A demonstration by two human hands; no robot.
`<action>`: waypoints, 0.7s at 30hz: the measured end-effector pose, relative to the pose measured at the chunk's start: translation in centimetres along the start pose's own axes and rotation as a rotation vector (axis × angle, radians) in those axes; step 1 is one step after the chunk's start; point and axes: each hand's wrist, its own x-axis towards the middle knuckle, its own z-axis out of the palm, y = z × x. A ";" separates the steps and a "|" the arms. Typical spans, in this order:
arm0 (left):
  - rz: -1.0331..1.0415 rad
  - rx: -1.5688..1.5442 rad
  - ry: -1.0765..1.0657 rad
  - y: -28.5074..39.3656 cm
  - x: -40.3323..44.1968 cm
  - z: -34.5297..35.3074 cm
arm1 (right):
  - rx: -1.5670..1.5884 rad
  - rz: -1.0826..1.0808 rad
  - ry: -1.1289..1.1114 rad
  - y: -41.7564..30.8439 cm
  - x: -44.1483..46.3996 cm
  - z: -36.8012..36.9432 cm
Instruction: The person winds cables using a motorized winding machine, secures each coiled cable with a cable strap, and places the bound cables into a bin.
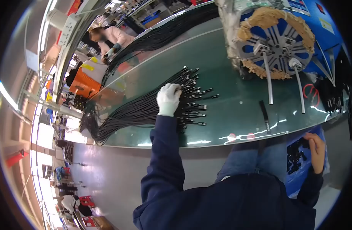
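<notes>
My left hand (168,99), in a white glove, rests on a bundle of black cables (134,110) close to their connector ends (193,109). Its fingers are curled closed, and what lies between them is hidden. The cables fan out on the green tabletop (225,119), connectors towards the right. Down at the right, my bare right hand (316,150) is over a blue plastic bag (308,172) holding small black parts (295,157). Its fingers are drawn together, and I cannot make out anything in them.
A wheel-like reel (275,46) with grey rods stands at the back right. A black strap (264,115) lies on the table. Red-handled tool (311,94) at right. Across the table a person (114,38) works beside more black cables (164,32); an orange box (84,82) sits left.
</notes>
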 end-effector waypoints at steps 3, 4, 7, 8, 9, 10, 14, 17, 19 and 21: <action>0.077 -0.041 0.069 -0.5 -0.1 0.1 | -0.007 -0.067 -0.029 -2.8 0.1 2.1; 0.061 -0.046 0.109 0.1 0.2 -0.3 | 0.017 -0.087 -0.081 -4.0 0.6 2.7; 0.129 -0.382 0.300 5.3 0.8 -2.6 | 0.068 -0.243 -0.165 -5.8 2.2 3.8; 0.090 -0.429 0.220 7.7 0.4 -4.0 | 0.031 -0.274 -0.175 -6.6 2.9 4.3; 0.200 -0.477 0.216 10.7 0.2 -5.1 | -0.006 -0.311 -0.192 -7.5 3.9 4.8; 0.308 -0.557 0.205 13.6 -0.3 -5.9 | -0.023 -0.340 -0.165 -8.4 5.0 5.6; 0.539 -0.846 -0.060 21.6 -3.1 -6.0 | -0.220 -0.489 -0.008 -8.5 10.2 10.7; 0.470 -0.915 -0.088 23.2 -4.5 -4.7 | -0.324 -0.532 0.009 -6.5 12.0 13.5; 0.402 -0.935 -0.063 23.0 -4.7 -4.7 | -0.304 -0.530 -0.006 -6.3 12.2 13.4; 0.307 -0.922 -0.112 22.5 -5.1 -4.6 | -0.246 -0.509 -0.013 -6.5 11.4 12.8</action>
